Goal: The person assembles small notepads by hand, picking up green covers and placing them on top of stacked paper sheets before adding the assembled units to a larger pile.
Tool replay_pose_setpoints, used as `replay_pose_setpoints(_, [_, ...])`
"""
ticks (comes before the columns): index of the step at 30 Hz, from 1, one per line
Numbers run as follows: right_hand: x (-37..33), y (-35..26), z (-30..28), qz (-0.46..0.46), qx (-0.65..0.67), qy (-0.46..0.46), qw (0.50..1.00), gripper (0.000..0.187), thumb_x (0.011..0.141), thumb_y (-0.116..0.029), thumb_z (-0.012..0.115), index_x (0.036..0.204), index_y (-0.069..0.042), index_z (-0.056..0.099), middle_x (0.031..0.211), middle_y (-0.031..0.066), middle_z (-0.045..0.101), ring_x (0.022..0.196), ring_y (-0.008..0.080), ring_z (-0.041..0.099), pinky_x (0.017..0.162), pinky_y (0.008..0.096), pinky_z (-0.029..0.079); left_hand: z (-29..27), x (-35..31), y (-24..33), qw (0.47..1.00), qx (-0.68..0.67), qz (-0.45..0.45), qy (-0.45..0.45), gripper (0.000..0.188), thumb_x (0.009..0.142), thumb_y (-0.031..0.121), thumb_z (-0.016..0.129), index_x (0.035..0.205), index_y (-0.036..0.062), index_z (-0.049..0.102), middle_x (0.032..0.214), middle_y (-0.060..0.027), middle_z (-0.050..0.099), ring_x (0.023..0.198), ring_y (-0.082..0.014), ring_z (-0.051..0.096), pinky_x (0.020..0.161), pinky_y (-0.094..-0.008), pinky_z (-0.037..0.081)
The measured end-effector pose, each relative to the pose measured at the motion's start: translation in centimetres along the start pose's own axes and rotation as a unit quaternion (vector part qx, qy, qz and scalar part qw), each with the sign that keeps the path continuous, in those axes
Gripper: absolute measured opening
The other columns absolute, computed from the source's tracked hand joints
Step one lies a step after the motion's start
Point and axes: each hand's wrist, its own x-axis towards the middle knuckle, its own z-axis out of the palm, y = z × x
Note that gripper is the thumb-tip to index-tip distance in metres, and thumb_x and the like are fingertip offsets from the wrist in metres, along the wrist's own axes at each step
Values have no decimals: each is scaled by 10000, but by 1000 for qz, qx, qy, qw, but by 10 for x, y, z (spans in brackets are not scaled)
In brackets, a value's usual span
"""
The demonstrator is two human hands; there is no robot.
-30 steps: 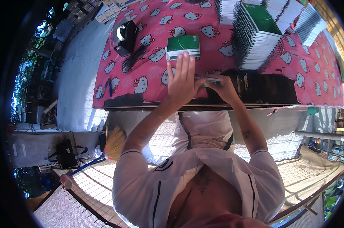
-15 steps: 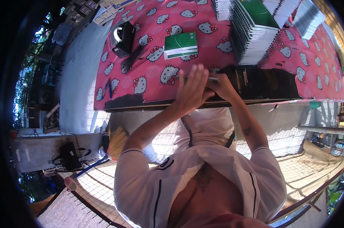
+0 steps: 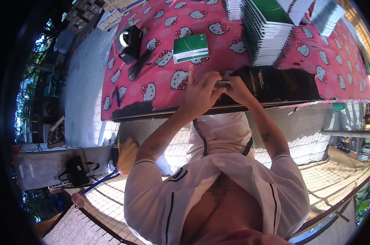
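Observation:
Between my hands, just above the table's near edge, is a small spiral notebook, seen nearly edge-on with its coil and a bit of green showing. My right hand grips it from the right. The fingers of my left hand bend onto its left end, one finger sticking up; the hands hide most of the notebook. Farther up the table lies a small stack of green-covered notebooks. A tall pile of green spiral notebooks stands to the far right of my hands.
A black tape dispenser stands at the table's left, beside a dark tangle of coils. Blue-handled tools lie near the left corner. The pink patterned cover is torn to black along the front. A broom leans below left.
My left hand was flat with fingers stretched over the notebook; its fingers are now bent onto it. The notebook's coiled edge shows more. The view has shifted slightly.

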Motion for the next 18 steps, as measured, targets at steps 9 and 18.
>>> replay_pose_setpoints(9, [-8,-24,-38,-64,57,-1,996,298,849,-107,734,1123,3,693,908,139,721,820,207,702,794,304,534,3,-1,2,1000,-10,-19,-4,206,865,206,724,1020,110,628,921,-46,675,878,-248,658,1144,-546,221])
replay_pose_setpoints(18, [5,-32,-65,-86,2,-64,994,82,825,-5,701,900,20,679,821,92,675,743,165,666,695,278,524,1,3,5,1000,-18,-25,-3,257,827,198,723,1022,79,606,906,-85,636,898,-272,627,1002,-508,374])
